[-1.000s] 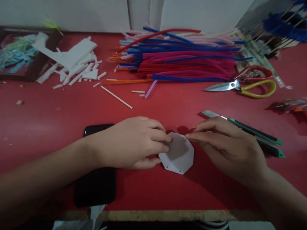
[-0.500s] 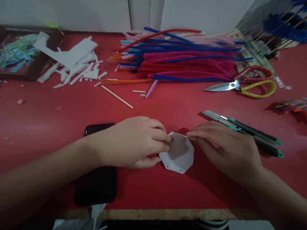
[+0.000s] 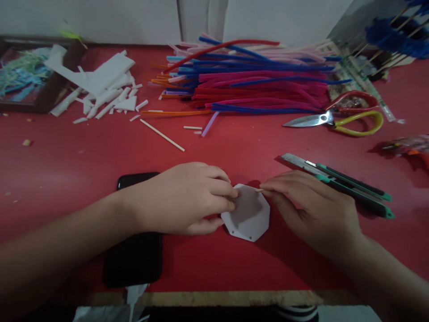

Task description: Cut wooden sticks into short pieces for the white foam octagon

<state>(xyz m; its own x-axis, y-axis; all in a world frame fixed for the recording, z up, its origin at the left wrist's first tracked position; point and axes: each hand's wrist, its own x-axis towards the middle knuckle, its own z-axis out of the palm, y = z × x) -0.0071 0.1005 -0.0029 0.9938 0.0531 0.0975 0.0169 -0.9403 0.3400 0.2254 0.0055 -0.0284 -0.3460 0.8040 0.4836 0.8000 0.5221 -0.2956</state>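
A white eight-sided piece (image 3: 250, 214) lies on the red table, with small holes near its lower edge. My left hand (image 3: 191, 199) rests its curled fingers on the left side of the piece, and whether they grip its edge is hard to tell. Between the thumb and fingers of my right hand (image 3: 308, 205) is a thin wooden stick (image 3: 259, 190). The stick's tip touches or hovers over the upper right edge of the white piece. Under my left wrist is a black phone (image 3: 134, 259).
Behind the hands lie pipe cleaners (image 3: 261, 85), scissors (image 3: 335, 120) and white scraps (image 3: 103, 85). Cutter knives (image 3: 348, 188) lie beyond my right hand. A loose stick (image 3: 162, 135) is at centre left, a dark tray (image 3: 53, 89) at far left. The table's front edge (image 3: 214, 298) is near.
The whole view has shifted very slightly. Both hands keep almost the same pose, and the stick stays in my right hand at the same edge of the white piece.
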